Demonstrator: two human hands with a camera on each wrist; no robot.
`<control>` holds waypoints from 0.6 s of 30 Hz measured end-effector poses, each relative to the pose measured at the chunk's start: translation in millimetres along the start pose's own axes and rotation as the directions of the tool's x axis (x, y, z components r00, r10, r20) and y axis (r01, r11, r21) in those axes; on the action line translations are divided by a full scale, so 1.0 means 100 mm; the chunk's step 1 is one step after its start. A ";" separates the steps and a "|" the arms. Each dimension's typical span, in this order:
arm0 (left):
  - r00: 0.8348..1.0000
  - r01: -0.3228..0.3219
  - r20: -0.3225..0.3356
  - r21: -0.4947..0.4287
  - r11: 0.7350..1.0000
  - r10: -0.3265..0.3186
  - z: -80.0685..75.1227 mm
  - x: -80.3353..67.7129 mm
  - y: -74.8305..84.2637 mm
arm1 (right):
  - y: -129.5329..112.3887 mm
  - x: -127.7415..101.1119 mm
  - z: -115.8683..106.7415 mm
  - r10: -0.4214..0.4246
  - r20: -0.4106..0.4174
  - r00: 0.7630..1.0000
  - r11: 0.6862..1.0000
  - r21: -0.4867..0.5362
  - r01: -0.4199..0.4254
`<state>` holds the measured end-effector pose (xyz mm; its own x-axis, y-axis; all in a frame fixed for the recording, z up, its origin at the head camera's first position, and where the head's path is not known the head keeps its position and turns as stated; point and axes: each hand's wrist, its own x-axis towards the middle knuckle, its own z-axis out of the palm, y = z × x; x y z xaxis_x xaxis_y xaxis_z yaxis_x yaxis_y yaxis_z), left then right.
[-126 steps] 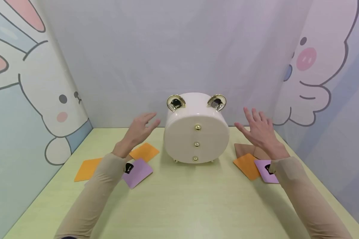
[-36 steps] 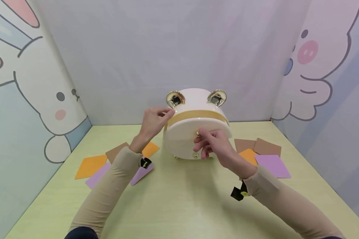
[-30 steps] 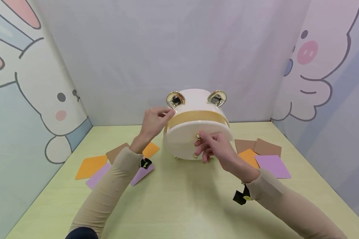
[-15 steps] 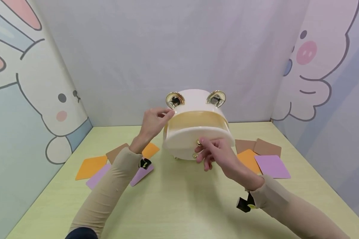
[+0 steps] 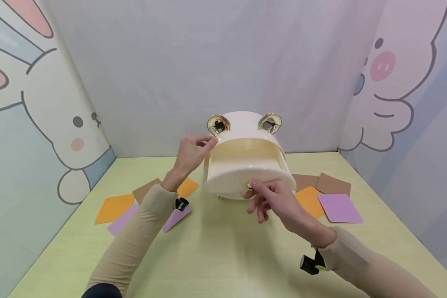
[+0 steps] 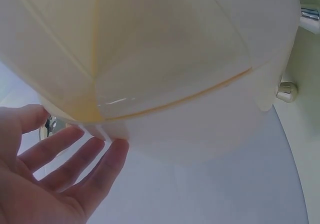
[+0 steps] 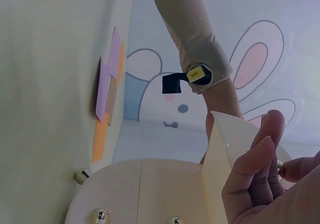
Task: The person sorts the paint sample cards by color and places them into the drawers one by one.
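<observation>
Head view: right hand (image 5: 273, 198) pinches the top drawer (image 5: 247, 165) knob, hiding it; left hand (image 5: 191, 152) rests flat-fingered, grip released, against the round box (image 5: 242, 124).

This place looks like a small staged play corner, such as a booth made for recording, not a real room of a home. A pale green table (image 5: 216, 256) fills the floor of it, and printed cloth walls close it on three sides. Left of the table, the wall shows a cartoon rabbit (image 5: 41, 120); right of the table, a pink cartoon pig (image 5: 387, 82); behind the table hangs a plain grey-lilac backdrop (image 5: 223, 62) with soft folds. On the table lie coloured paper squares (image 5: 339, 207), like craft material for children.
</observation>
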<state>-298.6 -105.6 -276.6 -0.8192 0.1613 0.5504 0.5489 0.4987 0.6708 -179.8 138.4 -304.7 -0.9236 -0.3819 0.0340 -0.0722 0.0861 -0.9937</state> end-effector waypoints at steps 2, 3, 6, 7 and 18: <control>1.000 0.004 0.000 -0.002 1.000 -0.004 0.00 0.00 0.01 | 0.00 -0.01 0.00 0.001 0.005 1.000 1.000 0.002 -0.001; 1.000 0.005 0.000 0.000 1.000 -0.005 -0.01 0.00 0.01 | 0.00 -0.02 0.00 0.000 0.007 1.000 1.000 0.003 0.000; 1.000 0.008 0.004 0.007 1.000 -0.008 0.00 0.00 0.03 | 0.00 -0.03 0.00 -0.001 0.014 1.000 1.000 0.007 0.001; 1.000 0.007 0.007 0.008 1.000 -0.008 0.00 0.00 0.03 | 0.01 -0.04 -0.01 0.000 0.016 1.000 1.000 0.009 0.000; 1.000 0.000 0.001 0.007 1.000 0.000 0.01 0.00 0.02 | -0.05 -0.17 -0.08 -0.022 -0.052 0.998 0.999 -0.049 0.020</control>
<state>-297.5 -104.0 -275.9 -0.8193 0.1617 0.5500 0.5476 0.5047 0.6674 -166.3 151.5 -299.0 -0.9401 -0.3352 0.0616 -0.1086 0.1233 -0.9864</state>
